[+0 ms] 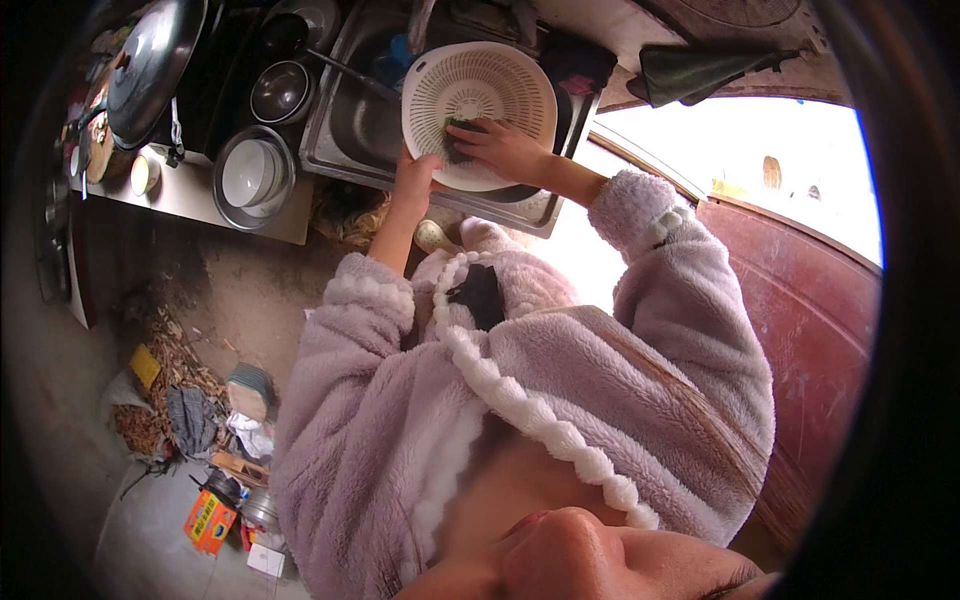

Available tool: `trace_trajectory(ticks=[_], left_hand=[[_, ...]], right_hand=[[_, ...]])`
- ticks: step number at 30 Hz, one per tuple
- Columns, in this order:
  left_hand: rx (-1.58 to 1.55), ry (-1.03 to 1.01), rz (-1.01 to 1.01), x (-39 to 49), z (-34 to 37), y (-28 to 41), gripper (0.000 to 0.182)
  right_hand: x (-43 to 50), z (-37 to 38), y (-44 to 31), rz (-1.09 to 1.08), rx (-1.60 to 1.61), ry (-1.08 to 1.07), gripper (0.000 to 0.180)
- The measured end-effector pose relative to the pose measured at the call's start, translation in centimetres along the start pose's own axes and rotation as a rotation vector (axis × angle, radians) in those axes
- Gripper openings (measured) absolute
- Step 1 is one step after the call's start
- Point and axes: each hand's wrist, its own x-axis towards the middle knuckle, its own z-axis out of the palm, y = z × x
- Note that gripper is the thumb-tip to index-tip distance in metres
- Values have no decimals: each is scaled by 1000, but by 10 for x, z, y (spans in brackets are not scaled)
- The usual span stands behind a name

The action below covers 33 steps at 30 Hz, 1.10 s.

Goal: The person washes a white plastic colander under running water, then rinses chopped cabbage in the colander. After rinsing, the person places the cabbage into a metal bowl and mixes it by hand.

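A white plastic colander (517, 82) is tilted over the stainless steel sink (352, 127). My left hand (418, 174) grips its near left rim, thumb over the edge. Inside it, my right hand (499, 148) presses a dark scouring pad (457, 142) against the slotted wall, fingers spread over the pad. Part of the pad is hidden under the fingers. Behind the colander's left side, a blue thing (401, 51) shows in the basin, too covered to name.
Left of the sink stand a metal bowl (279, 91), a steel basin (225, 214) holding white bowls (246, 172), and a large pan lid (161, 67). A long dark handle (352, 73) reaches over the sink's left edge. Dark cloths (675, 71) lie at the back right.
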Motion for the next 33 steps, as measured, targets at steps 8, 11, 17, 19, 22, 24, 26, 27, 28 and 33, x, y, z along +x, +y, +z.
trace_trajectory(ticks=[8, 11, 17, 19, 22, 24, 26, 27, 28, 33], left_hand=[[-9, -57, -57, -1, -3, 1, 42], [-67, -48, -12, 3, -1, -5, 44], [55, 10, 118, 9, -11, -29, 49], [208, -21, 118, 9, -14, -39, 54], [327, -140, 73, 11, -4, -48, 54], [304, -156, -23, 12, 1, -43, 55], [184, -92, -135, 10, -2, -30, 59], [171, -107, -64, 11, -2, -23, 60], [157, -112, 9, 10, -6, -15, 60], [92, -142, 281, 11, -5, -14, 66]], right_hand=[[-6, -6, -2, 49, 156, -70, 40], [-9, -3, -13, 144, 450, -140, 45], [-37, -18, -8, -47, 20, -197, 42], [-36, -35, 37, -1, -223, -436, 44], [-1, -43, 106, -248, -485, -165, 48], [13, -33, 130, -156, 130, -220, 48], [7, -22, 136, -55, 280, -257, 51], [-8, -16, 129, -43, 135, -240, 52], [-22, -10, 118, -42, -4, -224, 55], [-72, 15, 34, -7, 160, -293, 53]])
